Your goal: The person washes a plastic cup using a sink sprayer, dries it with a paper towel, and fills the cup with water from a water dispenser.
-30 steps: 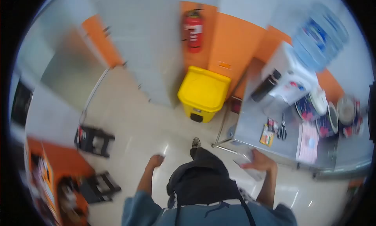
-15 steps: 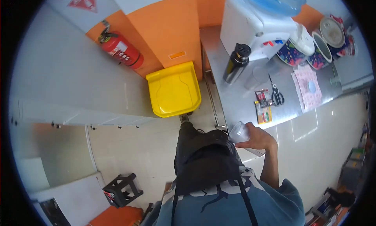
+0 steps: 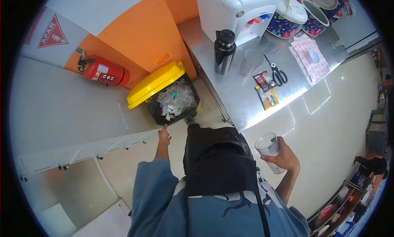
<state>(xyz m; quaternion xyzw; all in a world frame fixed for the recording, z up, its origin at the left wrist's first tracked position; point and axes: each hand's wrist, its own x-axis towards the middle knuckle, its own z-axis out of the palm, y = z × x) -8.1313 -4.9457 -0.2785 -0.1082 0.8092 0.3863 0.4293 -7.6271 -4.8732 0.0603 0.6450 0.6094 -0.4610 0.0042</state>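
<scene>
In the head view, my right hand [image 3: 286, 157] is wrapped round a clear plastic cup [image 3: 266, 143], held beyond the front corner of the metal table. My left hand [image 3: 164, 136] reaches out with fingers extended and nothing visible in them, just short of the trash bin [image 3: 193, 112]. The yellow lid [image 3: 156, 83] of this bin is raised and tilted back. Crumpled clear plastic waste [image 3: 177, 99] fills the black inside. My shoe [image 3: 189, 119] is at the base of the bin; whether it presses a pedal is hidden.
On the metal table [image 3: 242, 116] stand a black flask [image 3: 224, 52], another clear cup [image 3: 251, 61], scissors [image 3: 279, 74], small packets [image 3: 267, 96] and pink patterned paper [image 3: 310, 58]. Behind are a water dispenser [image 3: 240, 9] and rice cookers [image 3: 287, 21]. A fire extinguisher [image 3: 104, 70] hangs at left.
The bin's yellow lid has gone from shut to raised, showing the waste inside. My left hand has come forward toward the bin. My right hand has shifted slightly right with the cup.
</scene>
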